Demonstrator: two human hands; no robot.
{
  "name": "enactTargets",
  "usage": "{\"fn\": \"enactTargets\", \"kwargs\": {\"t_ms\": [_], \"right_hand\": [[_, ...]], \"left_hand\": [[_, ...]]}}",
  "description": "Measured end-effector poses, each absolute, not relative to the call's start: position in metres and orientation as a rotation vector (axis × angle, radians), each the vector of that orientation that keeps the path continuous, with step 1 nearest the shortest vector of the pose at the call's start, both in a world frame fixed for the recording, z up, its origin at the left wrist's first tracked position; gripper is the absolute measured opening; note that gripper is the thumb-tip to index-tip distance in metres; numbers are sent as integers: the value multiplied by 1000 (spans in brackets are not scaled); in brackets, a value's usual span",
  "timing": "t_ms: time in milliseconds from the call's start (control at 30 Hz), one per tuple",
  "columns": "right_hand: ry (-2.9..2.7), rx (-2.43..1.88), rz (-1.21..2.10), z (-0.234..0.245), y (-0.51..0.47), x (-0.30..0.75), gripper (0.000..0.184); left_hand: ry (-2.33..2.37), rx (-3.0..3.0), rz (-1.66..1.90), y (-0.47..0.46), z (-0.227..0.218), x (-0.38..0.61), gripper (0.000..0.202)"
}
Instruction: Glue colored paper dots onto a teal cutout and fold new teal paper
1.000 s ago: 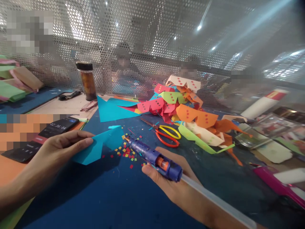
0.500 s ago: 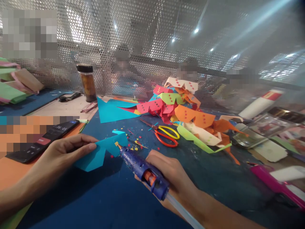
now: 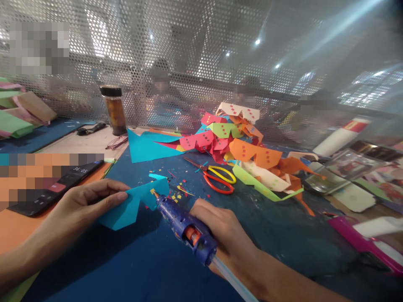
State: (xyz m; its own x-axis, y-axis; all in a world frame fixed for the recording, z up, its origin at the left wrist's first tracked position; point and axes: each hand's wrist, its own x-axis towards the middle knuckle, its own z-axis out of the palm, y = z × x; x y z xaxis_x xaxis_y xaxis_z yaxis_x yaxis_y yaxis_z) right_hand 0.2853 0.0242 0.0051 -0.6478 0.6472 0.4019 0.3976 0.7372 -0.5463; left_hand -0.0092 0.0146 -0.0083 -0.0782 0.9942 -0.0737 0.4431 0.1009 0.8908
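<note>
Between the thumb and fingers of my left hand (image 3: 97, 199) is a cut piece of blue paper (image 3: 124, 212), shaped like a mask and held above the dark blue table. My right hand (image 3: 223, 228) is wrapped around a dark blue hot glue gun (image 3: 182, 222). A clear glue stick (image 3: 233, 279) sticks out of its back end. At the gun's nozzle tip sits a small yellow paper bit (image 3: 153, 191), right by the right part of the blue paper; whether it touches the paper I cannot tell. Red-and-yellow-handled scissors (image 3: 217, 178) lie beyond the gun, among tiny coloured paper scraps (image 3: 179, 193).
A pile of coloured paper masks (image 3: 255, 153) lies behind the scissors. A phone (image 3: 59, 188) rests at left on orange paper. Farther back stand a jar of brown liquid (image 3: 113, 111) and a perforated metal screen (image 3: 195, 79). A clear plastic box (image 3: 336, 170) and a magenta tool (image 3: 362, 243) are at right.
The glue gun and my right hand have shifted slightly left and down, the yellow bit still at the tip. My left hand keeps its hold on the blue paper.
</note>
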Motion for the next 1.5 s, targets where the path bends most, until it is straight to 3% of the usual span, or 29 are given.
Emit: {"fn": "enactTargets", "kwargs": {"t_ms": [1500], "right_hand": [[-2396,-858,623,12,20,288,10]], "left_hand": [[1627,1371,896,16,-15,-14,42]]}}
